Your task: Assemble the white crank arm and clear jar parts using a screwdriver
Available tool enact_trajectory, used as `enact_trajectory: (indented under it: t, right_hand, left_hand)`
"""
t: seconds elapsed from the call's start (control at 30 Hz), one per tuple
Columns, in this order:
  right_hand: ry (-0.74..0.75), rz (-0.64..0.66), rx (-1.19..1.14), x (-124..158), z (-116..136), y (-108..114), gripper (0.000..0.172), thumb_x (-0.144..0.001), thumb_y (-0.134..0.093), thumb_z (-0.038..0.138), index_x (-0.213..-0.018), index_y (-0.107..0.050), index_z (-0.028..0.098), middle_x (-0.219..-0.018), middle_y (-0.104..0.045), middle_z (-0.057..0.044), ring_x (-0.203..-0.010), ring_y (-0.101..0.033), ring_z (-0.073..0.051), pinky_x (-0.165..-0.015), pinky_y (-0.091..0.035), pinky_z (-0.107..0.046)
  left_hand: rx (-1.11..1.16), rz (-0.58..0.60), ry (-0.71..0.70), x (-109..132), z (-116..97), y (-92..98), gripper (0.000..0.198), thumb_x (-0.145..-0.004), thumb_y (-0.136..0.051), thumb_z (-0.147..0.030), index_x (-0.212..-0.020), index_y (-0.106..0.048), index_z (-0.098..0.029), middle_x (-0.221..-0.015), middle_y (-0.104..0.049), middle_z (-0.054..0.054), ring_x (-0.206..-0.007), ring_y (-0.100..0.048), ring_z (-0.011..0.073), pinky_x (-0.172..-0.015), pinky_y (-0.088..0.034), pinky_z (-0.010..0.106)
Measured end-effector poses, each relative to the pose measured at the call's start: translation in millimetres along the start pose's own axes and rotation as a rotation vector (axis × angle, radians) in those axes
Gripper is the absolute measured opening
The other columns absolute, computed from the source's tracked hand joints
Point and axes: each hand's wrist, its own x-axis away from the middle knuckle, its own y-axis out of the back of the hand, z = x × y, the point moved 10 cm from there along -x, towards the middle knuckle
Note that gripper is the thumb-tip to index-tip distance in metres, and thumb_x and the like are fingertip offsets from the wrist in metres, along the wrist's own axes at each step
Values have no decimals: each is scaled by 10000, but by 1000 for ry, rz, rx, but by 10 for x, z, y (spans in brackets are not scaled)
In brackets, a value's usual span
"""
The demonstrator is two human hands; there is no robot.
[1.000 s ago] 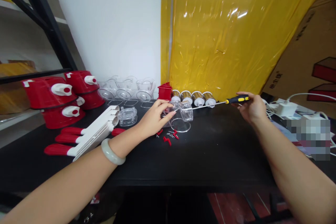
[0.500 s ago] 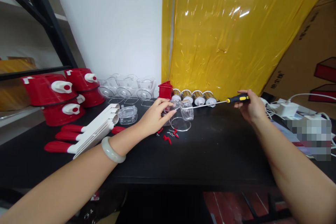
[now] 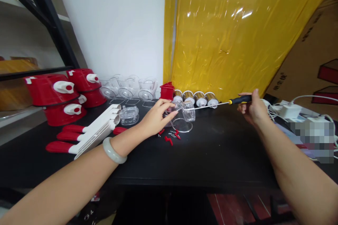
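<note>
My left hand [image 3: 161,116] is closed on a clear plastic hopper [image 3: 188,111] lying on its side on the black table, its round rim facing me. In my right hand [image 3: 255,108] is a long screwdriver [image 3: 240,100] with a black and yellow handle, held level by the fingers and thumb. Its thin shaft points left, and the tip meets the clear hopper near my left fingertips; whether it sits in a screw is too small to tell. Small red plastic clips [image 3: 168,140] and several screws [image 3: 173,134] lie just in front of the hopper.
Red bases [image 3: 56,91] are stacked at the left, beside white arms with red handles [image 3: 66,136]. More clear hoppers [image 3: 125,89], a red part [image 3: 167,90] and metal grater drums [image 3: 200,97] line the back. White chargers with cables [image 3: 287,110] lie at the right.
My right fingers have shifted on the screwdriver's handle, which shows its dark side rather than the yellow patch. The left hand and hopper keep their place.
</note>
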Motion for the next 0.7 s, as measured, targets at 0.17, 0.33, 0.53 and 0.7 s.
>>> enact_trajectory:
  t: [0.17, 0.33, 0.53, 0.7]
  right_hand:
    - [-132, 36, -125, 16, -75, -38, 422, -896, -275, 319, -940, -660, 153, -644, -651, -90, -539, -639, -186, -465, -496, -274]
    - [-49, -23, -73, -1, -37, 9, 271, -917, -458, 371, -931, -638, 169, -496, -546, 1, -365, -489, -122, -419, -434, -225]
    - [-109, -7, -79, 21, -59, -9, 497, -929, -232, 443, -814, -624, 161, -609, -640, -99, -457, -593, -184, -408, -455, -279]
    - [-197, 62, -196, 44, -124, -92, 301, -893, -387, 374, -942, -638, 215, -882, -723, -102, -765, -707, -212, -588, -554, -332]
  left_hand:
    - [-2, -2, -6, 2, -16, 0, 301, -956, -525, -427, -1146, -626, -216, -1199, -555, 79, -1115, -589, 219, -1030, -474, 438]
    - [-4, 1, 2, 3, 3, -7, 310, -955, -526, -439, -1153, -622, -220, -1204, -551, 77, -1131, -582, 223, -1047, -463, 451]
    - [2, -2, -14, -1, -12, -2, 303, -960, -517, -436, -1147, -623, -222, -1196, -557, 75, -1128, -585, 220, -1046, -466, 446]
    - [-4, -8, -4, 4, -11, 3, 298, -957, -522, -441, -1142, -624, -230, -1202, -559, 73, -1121, -589, 223, -1036, -471, 450]
